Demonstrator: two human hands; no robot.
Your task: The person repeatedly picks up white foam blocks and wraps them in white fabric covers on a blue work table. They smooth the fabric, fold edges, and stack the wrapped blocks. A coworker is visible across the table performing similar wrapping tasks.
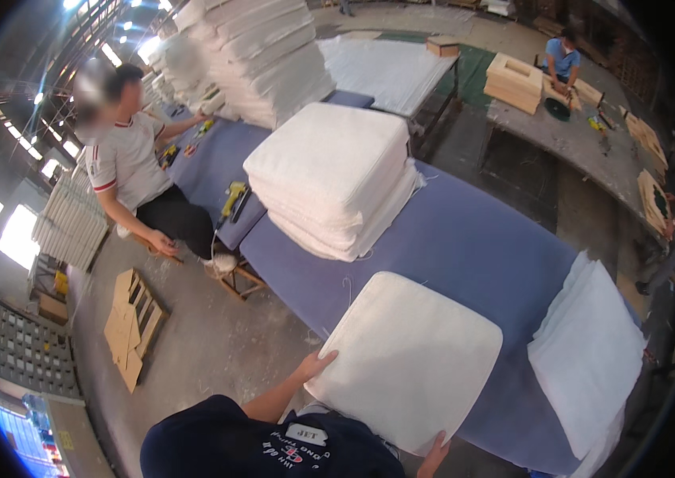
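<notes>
A white square cushion (413, 358) with rounded corners lies tilted at the table's near edge, in front of my body. My left hand (320, 365) grips its left edge, thumb on top and the other fingers out of sight beneath. At the near right edge my right hand (434, 457) holds the same cushion; most of that hand is cut off by the frame or hidden. Just beyond stands a stack of similar white cushions (329, 159). Soft white sheets of padding (588, 350) are piled to the right.
The blue-covered table (473, 231) carries these piles. A yellow and black hand tool (231, 201) lies left of the cushion stack. A seated person (130, 159) is at the left, near a tall white stack (262, 56). Another person (562, 62) works at a far table with wooden frames (514, 80).
</notes>
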